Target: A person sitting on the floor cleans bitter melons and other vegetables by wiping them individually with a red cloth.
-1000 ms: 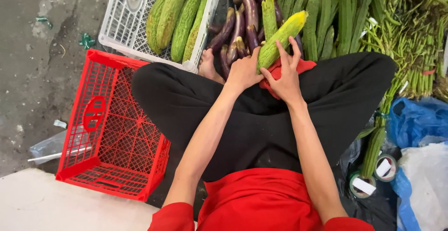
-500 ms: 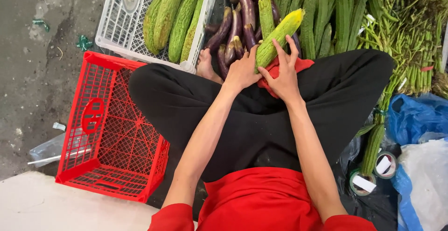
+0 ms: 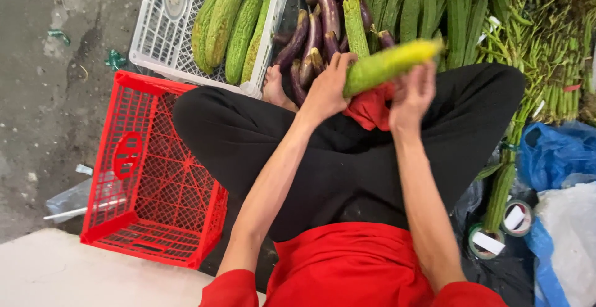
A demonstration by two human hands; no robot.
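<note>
A: Long bumpy gourd, green shading to yellow at its far tip, lies slantwise across both hands above the seated person's crossed legs in black trousers. Where exactly is it held?

B: The left hand is clamped round the green lower end, fingers curled together over it. The right hand is under the middle; its fingers look closed against the gourd, though motion blur keeps me from telling how tightly. A red cloth is bunched just beneath, between the two hands, seemingly so the gourd can be turned against it.

A: And the surroundings?

B: On the far side, purple slender eggplants are heaped just beyond the left hand, with ridged dark green gourds laid side by side to their right, all within arm's reach. Far left, a white plastic lattice crate holds several pale green bumpy gourds laid lengthwise. Near left, a red plastic lattice crate sits touching the person's left knee on the grey concrete ground. At the right edge are bundles of thin green stalks, a blue plastic bag and small rolls of tape.

A: Posture?

B: Cross-legged, a bare foot showing beside the white crate, produce fanned around for easy reaching.
</note>
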